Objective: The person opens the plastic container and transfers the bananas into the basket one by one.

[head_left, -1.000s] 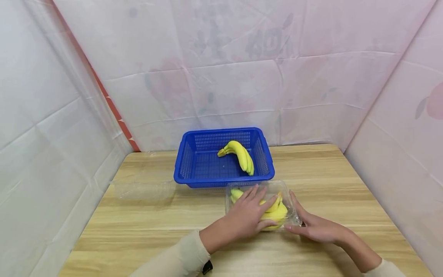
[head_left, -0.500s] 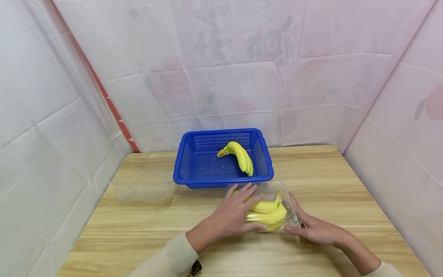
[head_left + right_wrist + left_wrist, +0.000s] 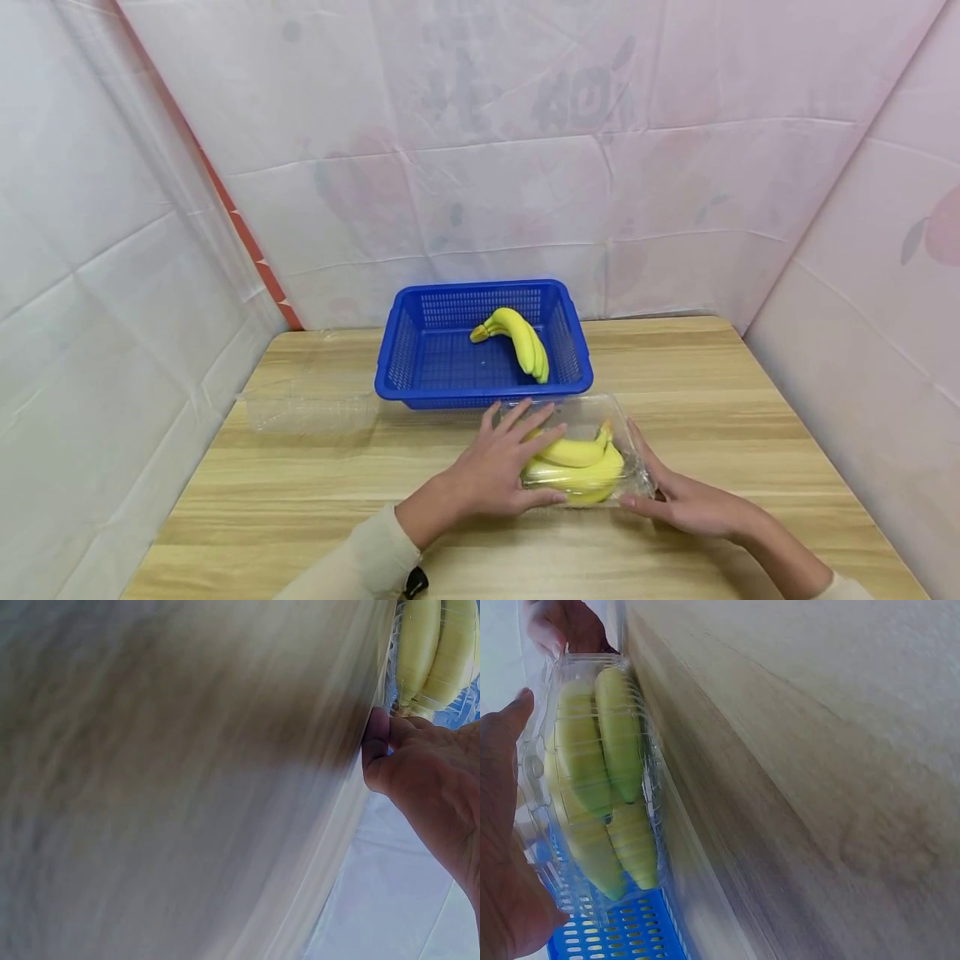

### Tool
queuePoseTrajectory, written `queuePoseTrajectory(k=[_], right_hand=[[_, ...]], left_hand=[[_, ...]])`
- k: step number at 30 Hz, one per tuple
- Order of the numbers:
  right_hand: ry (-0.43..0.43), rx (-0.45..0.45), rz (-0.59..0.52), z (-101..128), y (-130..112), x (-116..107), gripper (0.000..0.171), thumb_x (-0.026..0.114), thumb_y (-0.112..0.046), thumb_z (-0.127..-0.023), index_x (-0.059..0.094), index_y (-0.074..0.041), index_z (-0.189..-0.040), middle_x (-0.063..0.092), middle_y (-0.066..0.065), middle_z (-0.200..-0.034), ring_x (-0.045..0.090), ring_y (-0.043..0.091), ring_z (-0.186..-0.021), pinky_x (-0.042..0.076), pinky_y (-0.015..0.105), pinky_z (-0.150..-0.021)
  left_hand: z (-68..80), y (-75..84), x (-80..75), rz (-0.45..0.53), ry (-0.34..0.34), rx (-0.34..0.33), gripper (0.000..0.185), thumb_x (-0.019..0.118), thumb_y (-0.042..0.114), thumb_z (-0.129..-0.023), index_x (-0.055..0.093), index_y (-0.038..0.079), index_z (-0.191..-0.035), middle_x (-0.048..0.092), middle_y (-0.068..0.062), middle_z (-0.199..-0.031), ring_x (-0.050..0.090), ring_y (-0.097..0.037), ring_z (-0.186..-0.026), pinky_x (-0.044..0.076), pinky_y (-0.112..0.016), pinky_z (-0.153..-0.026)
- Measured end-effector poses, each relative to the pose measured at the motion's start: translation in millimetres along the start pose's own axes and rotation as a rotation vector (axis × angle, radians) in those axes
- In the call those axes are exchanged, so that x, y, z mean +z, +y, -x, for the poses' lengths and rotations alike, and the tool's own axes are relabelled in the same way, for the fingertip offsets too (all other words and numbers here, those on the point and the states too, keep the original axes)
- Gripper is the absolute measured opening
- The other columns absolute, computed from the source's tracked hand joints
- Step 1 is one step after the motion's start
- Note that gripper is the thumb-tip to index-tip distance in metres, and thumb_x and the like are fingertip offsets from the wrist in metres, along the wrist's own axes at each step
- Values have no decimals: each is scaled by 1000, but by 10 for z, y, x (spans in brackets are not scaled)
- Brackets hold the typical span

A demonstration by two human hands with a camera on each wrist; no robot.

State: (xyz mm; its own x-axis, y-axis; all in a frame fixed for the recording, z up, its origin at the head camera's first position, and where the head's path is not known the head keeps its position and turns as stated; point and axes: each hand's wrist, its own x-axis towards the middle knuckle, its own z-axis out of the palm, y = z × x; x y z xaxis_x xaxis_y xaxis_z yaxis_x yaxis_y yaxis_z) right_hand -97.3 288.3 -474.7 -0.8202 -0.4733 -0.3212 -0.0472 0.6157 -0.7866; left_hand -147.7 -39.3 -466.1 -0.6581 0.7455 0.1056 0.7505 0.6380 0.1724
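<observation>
One clamshell [image 3: 592, 408] of bananas [image 3: 577, 480]
Left fingers [image 3: 517, 414] spread, right fingers [image 3: 642, 505] pinching its end; behind, one basket [image 3: 483, 392] with one bunch [image 3: 522, 340]; leftward, one container [image 3: 311, 413].

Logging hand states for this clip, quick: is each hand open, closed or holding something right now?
Left hand: open, fingers spread on the clear container.
Right hand: holding the clear container at its right end.

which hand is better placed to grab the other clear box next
Probably the left hand: its fingers lie spread over the left part of the banana box, on the side toward the other box. The right hand holds the right end, farther away.
</observation>
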Motion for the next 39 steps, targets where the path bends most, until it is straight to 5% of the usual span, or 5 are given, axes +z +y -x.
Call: queuePoseTrajectory(k=[9,17,29,35,39], right_hand=[[1,5,14,35,12,-15,105,59,-41,-110,-33,-43,-161,-21,21,-178,-1,50,-162,32,25,-122],[-8,2,-48,29,10,5,108,60,-38,-109,-35,-44,-160,-25,22,-176,-7,52,-161,11,79,-122],[8,-50,-75,11,12,22,107,61,-32,-109,-31,-43,-163,-22,17,-178,-8,50,-161,6,76,-118],[28,-24,3,20,14,3,105,61,-36,-109,-28,-41,-165,-15,14,-181,-2,47,-162,25,41,-127],[21,-24,-23,24,21,5,105,60,-36,-109,-30,-38,-165,-18,18,-179,-3,51,-162,20,65,-126]], left_hand=[[-10,-11,-16,19,8,28,81,49,78,-99,38,34,-167,27,5,-179,23,-28,-168,27,-74,-126],[-32,-28,-4,32,32,53,78,52,76,-100,42,34,-165,31,3,-177,30,-25,-165,29,-75,-124],[-75,-48,-58,130,10,29,73,55,70,-102,43,34,-164,31,3,-176,32,-27,-165,26,-77,-124],[-96,-64,-49,172,17,17,71,57,68,-102,46,33,-163,32,4,-176,31,-25,-165,25,-77,-124],[-107,-75,-49,189,23,18,70,58,67,-102,48,32,-162,34,4,-175,32,-25,-165,26,-77,-124]])
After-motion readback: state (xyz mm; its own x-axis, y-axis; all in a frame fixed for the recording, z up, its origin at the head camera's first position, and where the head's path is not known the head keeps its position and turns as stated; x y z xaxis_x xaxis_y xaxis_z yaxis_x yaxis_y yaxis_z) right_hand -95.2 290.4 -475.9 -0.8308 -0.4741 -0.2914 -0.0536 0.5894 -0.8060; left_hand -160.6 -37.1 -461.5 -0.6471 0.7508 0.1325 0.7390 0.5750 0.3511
